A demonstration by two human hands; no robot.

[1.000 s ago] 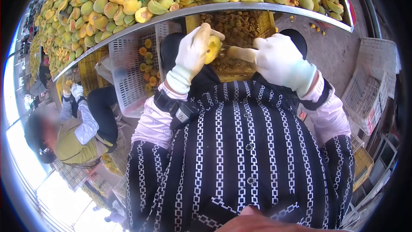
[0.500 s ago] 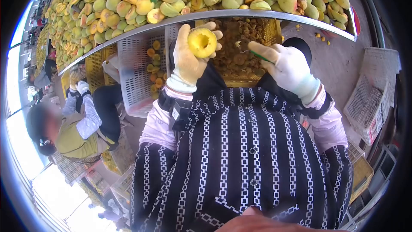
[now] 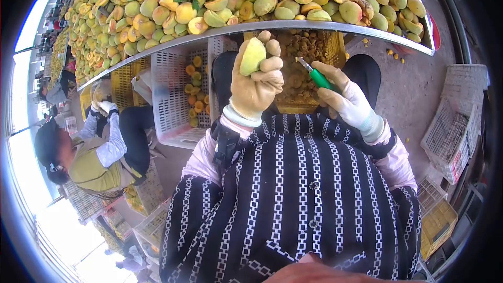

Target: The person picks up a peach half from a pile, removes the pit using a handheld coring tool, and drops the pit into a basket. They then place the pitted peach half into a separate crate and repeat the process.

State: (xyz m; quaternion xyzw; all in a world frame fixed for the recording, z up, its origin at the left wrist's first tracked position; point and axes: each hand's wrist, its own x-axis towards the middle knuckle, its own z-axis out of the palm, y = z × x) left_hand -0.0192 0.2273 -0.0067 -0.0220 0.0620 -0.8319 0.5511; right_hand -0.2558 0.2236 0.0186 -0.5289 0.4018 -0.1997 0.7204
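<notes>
Metal-rimmed table (image 3: 283, 23) beyond yellow-green fruit (image 3: 253, 57) in left hand (image 3: 257, 84)

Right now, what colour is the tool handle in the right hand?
The tool handle is green, best seen in the head view.

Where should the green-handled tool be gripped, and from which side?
By its green handle, likely best from the right, where the right hand holds it: the thick handle slants back that way, while the slim metal tip points forward and left.
</notes>
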